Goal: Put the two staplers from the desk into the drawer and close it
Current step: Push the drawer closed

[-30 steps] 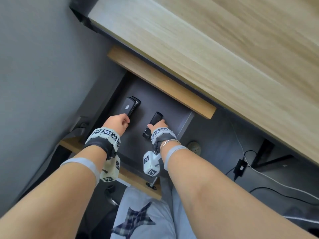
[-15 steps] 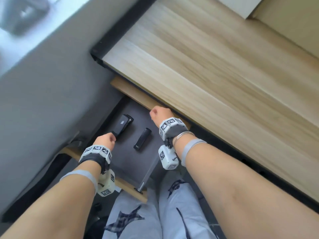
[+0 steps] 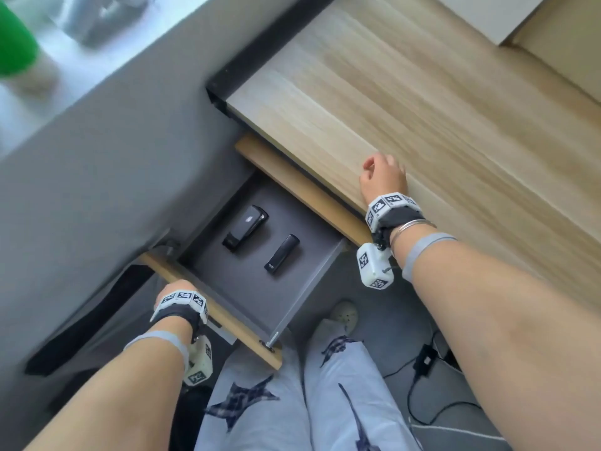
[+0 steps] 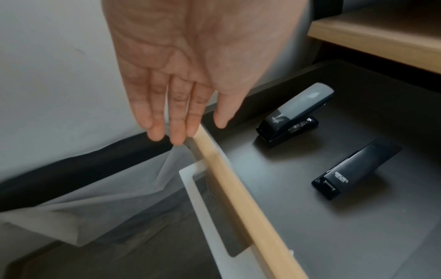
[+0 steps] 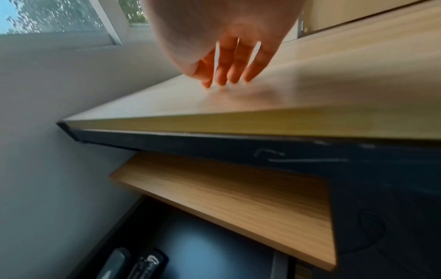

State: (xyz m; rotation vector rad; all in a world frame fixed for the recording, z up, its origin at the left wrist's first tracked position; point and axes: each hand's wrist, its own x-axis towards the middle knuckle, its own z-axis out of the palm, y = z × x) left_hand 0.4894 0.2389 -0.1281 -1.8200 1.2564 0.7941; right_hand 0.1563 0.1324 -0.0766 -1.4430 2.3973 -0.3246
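— While the drawer (image 3: 260,288) stands pulled out under the desk (image 3: 422,125), where do the two staplers lie?

— Both on its flat, matte dark-grey floor, side by side and apart from each other. The bigger stapler (image 3: 245,227) sits nearer the wall: a glossy black body with a rounded, humped top and a bit of bright metal at its mouth, as the left wrist view (image 4: 294,113) shows. The slim stapler (image 3: 281,253) is a straight, boxy black bar with pale lettering near one end (image 4: 355,169).

— And the hands?

— The left hand (image 3: 170,289) is at the drawer's front, near its wall-side end. From the wrist camera its fingers (image 4: 152,113) hang straight and loosely spread, tips at the top edge of the light wooden front panel (image 4: 238,188); whether they press on it I cannot tell. It holds nothing.

— The right?

— The right hand (image 3: 383,177) is up on the desk, by the front edge. Its fingers (image 5: 229,62) are relaxed and slightly parted, tips down on the smooth, pale wood-grain top. It is empty too.

— Anything on the drawer front?

— A white, flat, squared bar handle (image 4: 200,207), standing off the outer face of the panel.
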